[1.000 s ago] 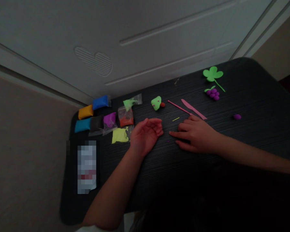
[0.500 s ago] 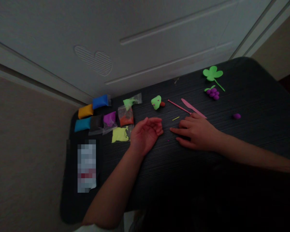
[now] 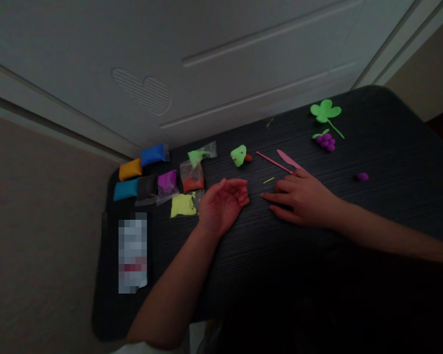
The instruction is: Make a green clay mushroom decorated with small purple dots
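My left hand [image 3: 222, 206] rests on the dark table with its palm turned up and to the right, fingers loosely curled and nothing visible in them. Facing it, my right hand [image 3: 299, 199] lies palm down with fingers spread, its index fingertip on the tabletop. Just beyond that fingertip is a thin yellow clay strip [image 3: 268, 180]. A tiny purple speck [image 3: 257, 214] sits between the hands. The right hand covers part of a pink plastic knife [image 3: 290, 160] and reaches the end of a pink modelling stick [image 3: 273, 162]. A green clay tree [image 3: 239, 156] with a red-brown trunk lies behind the hands.
Several clay packets are grouped at left, among them a blue packet [image 3: 154, 155], a purple packet [image 3: 167, 183] and a yellow packet [image 3: 183, 204]. A blurred pouch [image 3: 133, 255] lies nearer. At right are a green clover [image 3: 325, 111], clay grapes [image 3: 325, 141] and a purple ball [image 3: 362, 176].
My right hand has shifted very slightly to the right and away from me, covering more of the pink knife. My left hand and the clay pieces stay put.
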Demonstrator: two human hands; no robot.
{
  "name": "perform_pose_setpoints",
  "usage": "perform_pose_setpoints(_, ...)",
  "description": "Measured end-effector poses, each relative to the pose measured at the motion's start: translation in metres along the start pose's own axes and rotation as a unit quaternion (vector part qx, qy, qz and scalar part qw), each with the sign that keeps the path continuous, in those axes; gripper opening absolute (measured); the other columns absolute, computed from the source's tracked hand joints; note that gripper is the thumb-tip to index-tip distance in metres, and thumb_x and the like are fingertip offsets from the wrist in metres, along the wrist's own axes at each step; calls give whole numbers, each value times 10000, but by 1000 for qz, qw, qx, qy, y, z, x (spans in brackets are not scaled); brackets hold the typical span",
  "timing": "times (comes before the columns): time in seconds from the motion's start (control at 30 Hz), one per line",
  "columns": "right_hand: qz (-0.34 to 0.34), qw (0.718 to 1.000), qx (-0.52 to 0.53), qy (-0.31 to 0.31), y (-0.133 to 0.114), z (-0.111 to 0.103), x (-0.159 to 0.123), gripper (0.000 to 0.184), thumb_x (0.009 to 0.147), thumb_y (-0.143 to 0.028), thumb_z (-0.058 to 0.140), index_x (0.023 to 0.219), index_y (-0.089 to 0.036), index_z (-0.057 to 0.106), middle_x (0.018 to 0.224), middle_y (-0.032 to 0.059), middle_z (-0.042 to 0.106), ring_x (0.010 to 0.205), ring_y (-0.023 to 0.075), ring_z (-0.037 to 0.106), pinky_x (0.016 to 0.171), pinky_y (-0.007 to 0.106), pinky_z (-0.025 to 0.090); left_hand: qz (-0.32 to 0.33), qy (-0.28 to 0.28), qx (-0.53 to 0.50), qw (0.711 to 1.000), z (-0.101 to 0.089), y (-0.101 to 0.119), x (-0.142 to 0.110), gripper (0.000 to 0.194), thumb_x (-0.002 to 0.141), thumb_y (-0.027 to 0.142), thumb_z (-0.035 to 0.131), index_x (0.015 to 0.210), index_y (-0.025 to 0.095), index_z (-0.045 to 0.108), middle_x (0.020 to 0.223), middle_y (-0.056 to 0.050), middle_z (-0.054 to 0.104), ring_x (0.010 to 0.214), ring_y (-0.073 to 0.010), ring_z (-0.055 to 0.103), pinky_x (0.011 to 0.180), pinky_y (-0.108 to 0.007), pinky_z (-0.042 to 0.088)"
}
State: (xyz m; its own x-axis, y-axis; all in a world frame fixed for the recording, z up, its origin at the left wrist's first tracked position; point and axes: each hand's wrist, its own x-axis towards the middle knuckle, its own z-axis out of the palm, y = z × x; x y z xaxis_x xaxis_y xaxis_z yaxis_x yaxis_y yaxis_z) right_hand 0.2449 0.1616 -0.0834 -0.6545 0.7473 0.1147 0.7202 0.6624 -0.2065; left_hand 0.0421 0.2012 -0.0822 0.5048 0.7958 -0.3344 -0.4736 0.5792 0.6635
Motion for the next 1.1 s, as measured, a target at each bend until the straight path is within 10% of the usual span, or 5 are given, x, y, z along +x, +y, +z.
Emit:
perform_pose_setpoints(0.67,5,1000,4,-4,1,0,-1,370,822,-383,411,1126,-220,546,787,46,572,717,170,467,712,336,239,-1,-3,-11,1000,-1,0,1,344,761,331,397,757,119,668,671,-62,556,588,-120,447,571,-267,353)
perform_pose_setpoints(1.1,112,970,208,61,7,-3,-1,288,823,-273,455,1066,-183,580,786,33,584,752,137,523,732,286,364,0,-16,-20,1000,-2,-1,1,343,763,327,405,775,105,665,677,-63,555,603,-119,446,580,-264,343)
